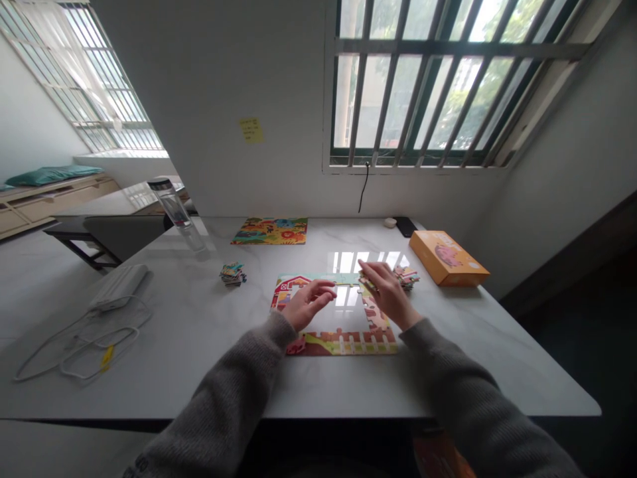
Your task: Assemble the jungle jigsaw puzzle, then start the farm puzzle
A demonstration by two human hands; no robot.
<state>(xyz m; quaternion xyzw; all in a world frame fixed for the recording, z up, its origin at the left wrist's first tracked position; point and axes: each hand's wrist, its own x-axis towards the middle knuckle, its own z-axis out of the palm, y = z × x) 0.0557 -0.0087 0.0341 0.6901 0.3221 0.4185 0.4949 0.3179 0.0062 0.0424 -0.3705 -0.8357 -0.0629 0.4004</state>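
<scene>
A jigsaw puzzle border point(368, 343) lies on the white table, with bare tabletop inside it. Over the left part of it my left hand point(311, 304) hovers, fingers loosely curved and apart, holding nothing. My right hand point(387, 292) is at the upper right corner, its fingers closed on a yellowish-green puzzle piece point(367, 280) partly hidden beneath them. Just beyond that hand sits a pile of loose pieces point(408, 277). Another stack of puzzle pieces point(232, 274) stands to the left of the border.
Farther back lies a colourful animal picture sheet point(271, 231). An orange box point(448, 257), a black phone-like object point(406, 227) and a small white item point(389, 223) are at the right. Leftward are a glass bottle point(172, 204) and a white power strip point(119, 287) with its cable.
</scene>
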